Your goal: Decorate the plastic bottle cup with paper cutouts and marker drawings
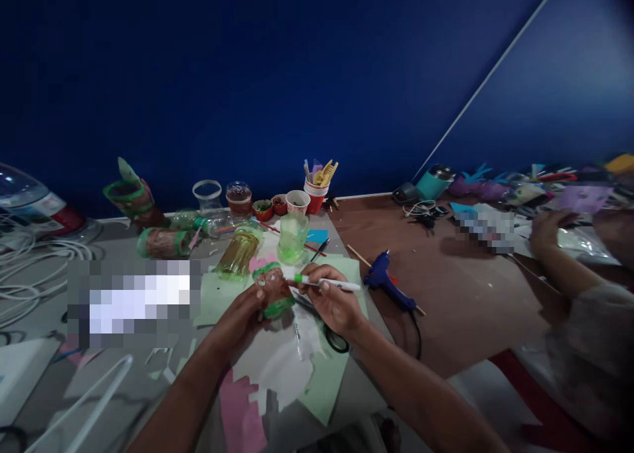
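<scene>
My left hand [244,313] is closed round a small brown cylinder [273,290] with green bands at top and bottom, which looks like a painted piece of plastic bottle. Pinched in my right hand [333,302] is a white marker [341,284] with a green band, its tip end close to the cylinder's side. Black-handled scissors [337,339] lie under my right hand, partly hidden. Another white marker [298,334] rests on the paper below the cylinder. Green paper sheets [327,390] and a pink paper piece [242,410] lie beneath my hands.
Behind stand a green-tinted plastic cup [293,238], a cut bottle [238,253] and red paper cups [317,199]. A blue glue gun [389,281] lies right, its cord trailing. Coiled white cable [44,268] sits left. Another person's arm [559,261] reaches in at right.
</scene>
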`<state>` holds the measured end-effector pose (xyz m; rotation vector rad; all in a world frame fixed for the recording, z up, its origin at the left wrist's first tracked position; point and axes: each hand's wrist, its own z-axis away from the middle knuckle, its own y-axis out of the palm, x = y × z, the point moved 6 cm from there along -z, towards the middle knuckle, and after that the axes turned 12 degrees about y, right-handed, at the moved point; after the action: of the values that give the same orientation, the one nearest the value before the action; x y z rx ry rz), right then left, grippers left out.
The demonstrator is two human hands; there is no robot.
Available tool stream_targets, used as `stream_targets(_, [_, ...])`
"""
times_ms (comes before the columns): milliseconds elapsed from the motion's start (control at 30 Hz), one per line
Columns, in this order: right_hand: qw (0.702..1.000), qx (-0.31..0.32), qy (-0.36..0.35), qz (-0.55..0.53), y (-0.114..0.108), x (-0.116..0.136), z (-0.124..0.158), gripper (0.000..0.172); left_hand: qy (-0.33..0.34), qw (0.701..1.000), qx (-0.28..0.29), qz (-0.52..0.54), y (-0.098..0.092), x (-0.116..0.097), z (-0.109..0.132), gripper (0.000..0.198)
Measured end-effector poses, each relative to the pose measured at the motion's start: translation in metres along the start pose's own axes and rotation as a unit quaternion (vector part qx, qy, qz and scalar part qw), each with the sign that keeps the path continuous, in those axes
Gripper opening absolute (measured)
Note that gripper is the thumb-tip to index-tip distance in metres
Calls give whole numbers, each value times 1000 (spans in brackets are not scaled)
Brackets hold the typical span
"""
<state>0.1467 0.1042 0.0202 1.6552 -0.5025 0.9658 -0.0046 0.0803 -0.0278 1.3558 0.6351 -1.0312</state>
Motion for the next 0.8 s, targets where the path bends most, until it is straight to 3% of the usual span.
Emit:
stream_targets(267, [978,-27,-76,194,-7,0,5,24,-27,999,-6,-31,1,-1,5,50])
stream_targets(567, [950,-58,-98,291,-10,6,8,14,-25,999,-5,-48,5,-3,5,59])
stream_targets(800, [923,-5,-142,358,9,15,14,14,-6,994,-26,-106,1,-3,4,57])
